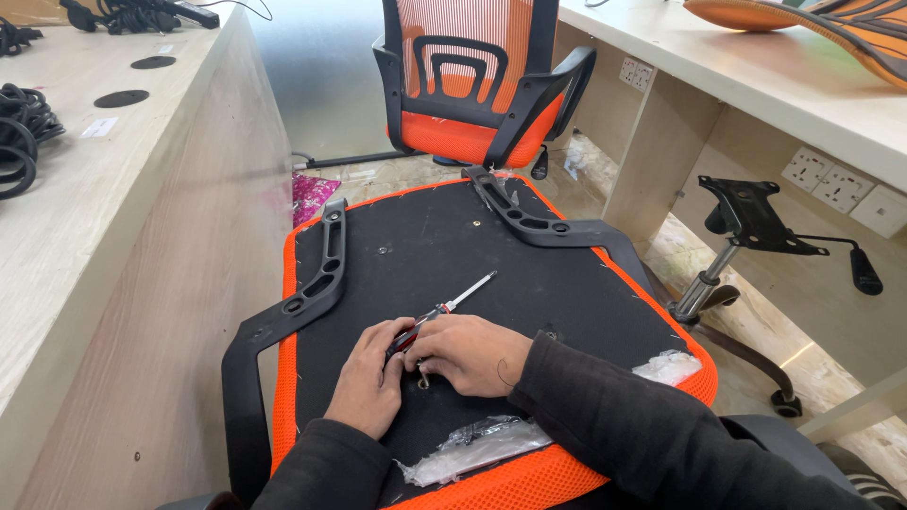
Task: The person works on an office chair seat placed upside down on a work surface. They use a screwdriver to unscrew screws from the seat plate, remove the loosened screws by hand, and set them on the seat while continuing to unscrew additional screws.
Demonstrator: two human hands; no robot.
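An upturned orange chair seat (453, 255) with a black underside lies in front of me, a black armrest (302, 293) along its left side and another black armrest (539, 222) along its right. My left hand (370, 378) and my right hand (470, 354) meet near the seat's front middle. The left hand is shut on the red-and-black handle of a screwdriver (453, 304), whose metal shaft points up and to the right. Fingers of the right hand pinch a small metal bolt (422, 380) standing on the seat.
Clear plastic bags lie on the seat: one (477, 446) at the front, one (669, 366) at the right. An assembled orange mesh chair (477, 80) stands behind. A chair base with tilt plate (751, 227) stands at the right. Wooden desks flank both sides, with black cables (21, 132) on the left desk.
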